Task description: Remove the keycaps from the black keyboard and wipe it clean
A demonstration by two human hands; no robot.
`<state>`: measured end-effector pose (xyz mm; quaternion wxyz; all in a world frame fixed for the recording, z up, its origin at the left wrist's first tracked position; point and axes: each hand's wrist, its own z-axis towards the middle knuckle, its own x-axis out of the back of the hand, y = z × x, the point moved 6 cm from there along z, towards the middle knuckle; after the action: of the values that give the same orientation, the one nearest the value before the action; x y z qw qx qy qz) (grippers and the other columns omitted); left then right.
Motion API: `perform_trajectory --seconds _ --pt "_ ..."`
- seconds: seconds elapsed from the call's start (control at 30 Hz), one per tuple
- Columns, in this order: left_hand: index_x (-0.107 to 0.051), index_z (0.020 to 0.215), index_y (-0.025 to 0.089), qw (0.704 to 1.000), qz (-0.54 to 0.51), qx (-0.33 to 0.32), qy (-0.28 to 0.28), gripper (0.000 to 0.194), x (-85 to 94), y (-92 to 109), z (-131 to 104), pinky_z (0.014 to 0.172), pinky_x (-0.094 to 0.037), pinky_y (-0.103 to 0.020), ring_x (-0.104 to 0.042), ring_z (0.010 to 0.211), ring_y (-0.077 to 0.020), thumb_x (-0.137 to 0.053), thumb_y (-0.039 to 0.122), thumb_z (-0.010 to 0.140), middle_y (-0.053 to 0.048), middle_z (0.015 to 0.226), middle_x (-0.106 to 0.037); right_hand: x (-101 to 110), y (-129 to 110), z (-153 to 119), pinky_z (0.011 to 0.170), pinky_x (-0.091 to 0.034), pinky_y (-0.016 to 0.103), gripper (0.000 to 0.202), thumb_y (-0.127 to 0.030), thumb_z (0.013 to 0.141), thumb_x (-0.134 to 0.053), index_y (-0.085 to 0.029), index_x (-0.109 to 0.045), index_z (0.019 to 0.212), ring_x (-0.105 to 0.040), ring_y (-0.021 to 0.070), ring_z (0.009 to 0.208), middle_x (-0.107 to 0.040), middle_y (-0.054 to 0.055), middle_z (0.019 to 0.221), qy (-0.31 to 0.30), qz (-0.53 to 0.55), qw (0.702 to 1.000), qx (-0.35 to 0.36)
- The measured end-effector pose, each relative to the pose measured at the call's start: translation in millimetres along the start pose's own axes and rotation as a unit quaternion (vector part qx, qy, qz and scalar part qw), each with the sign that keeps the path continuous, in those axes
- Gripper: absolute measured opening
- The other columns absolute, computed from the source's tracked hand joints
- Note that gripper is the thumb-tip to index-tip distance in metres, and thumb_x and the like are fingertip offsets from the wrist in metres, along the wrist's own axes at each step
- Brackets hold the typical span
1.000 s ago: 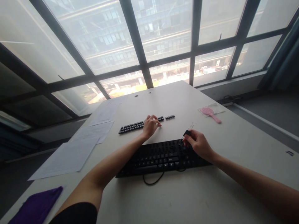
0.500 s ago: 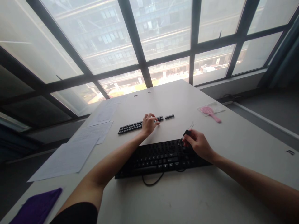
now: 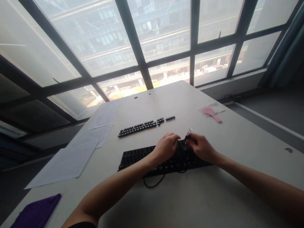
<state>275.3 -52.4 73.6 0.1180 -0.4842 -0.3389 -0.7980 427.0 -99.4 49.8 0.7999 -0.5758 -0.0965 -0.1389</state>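
The black keyboard [image 3: 137, 155] lies on the white table, with several keys off its upper rows and its cable looped at the front edge. My right hand [image 3: 201, 147] is closed on a keycap puller with a black handle [image 3: 187, 137] and thin wire prongs, held over the keyboard's right part. My left hand [image 3: 167, 147] hovers over the keyboard's middle beside the puller. Its fingers are bent and apart, and nothing shows between them. Beyond the keyboard, loose black keycaps [image 3: 137, 127] are lined up in rows, with smaller groups to the right.
White paper sheets [image 3: 64, 161] overlap along the table's left side. A purple cloth-like item [image 3: 38, 212] lies at the near left. On the right is a pink hairbrush [image 3: 211, 114] on clear plastic. Large windows stand behind the table.
My left hand has come back from the loose keycaps toward the puller, uncovering the rows. My right hand still holds the puller, now more tilted, in about the same place.
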Motion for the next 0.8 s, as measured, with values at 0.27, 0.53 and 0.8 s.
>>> perform_trajectory --seconds 0.27,0.53,0.8 --pt "-0.06 0.081 0.019 0.998 -0.058 0.013 0.006 0.019 -25.9 11 -12 0.071 -0.046 -0.029 -0.055 0.077 -0.0178 -0.047 0.006 0.083 -0.004 0.082 -0.061 -8 -8 2 0.062 -0.039 0.027 0.014 -0.019 0.088 -0.053 -0.02 -0.057 0.074 -0.051 0.0165 0.064 -0.061 -0.001 0.068 -0.058 -0.066 0.995 0.044" --pt "-0.065 0.084 0.019 0.997 -0.068 -0.04 -0.023 0.01 -24.6 21 -16 0.08 -0.048 -0.031 -0.057 0.084 -0.0202 -0.069 0.019 0.075 -0.005 0.087 -0.06 -17 -17 -13 0.065 -0.04 0.029 0.017 -0.015 0.09 -0.048 -0.021 -0.059 0.079 -0.052 0.0172 0.067 -0.061 0.004 0.077 -0.103 -0.108 0.976 0.161" --pt "-0.073 0.087 0.02 0.992 -0.124 0.013 -0.007 0.007 -31.6 7 -12 0.076 -0.049 -0.03 -0.062 0.081 -0.0187 -0.073 0.025 0.082 -0.004 0.087 -0.066 -3 6 -4 0.057 -0.044 0.027 0.013 -0.021 0.086 -0.053 -0.021 -0.06 0.075 -0.057 0.0169 0.061 -0.063 0.0 0.065 -0.026 0.008 1.0 0.009"
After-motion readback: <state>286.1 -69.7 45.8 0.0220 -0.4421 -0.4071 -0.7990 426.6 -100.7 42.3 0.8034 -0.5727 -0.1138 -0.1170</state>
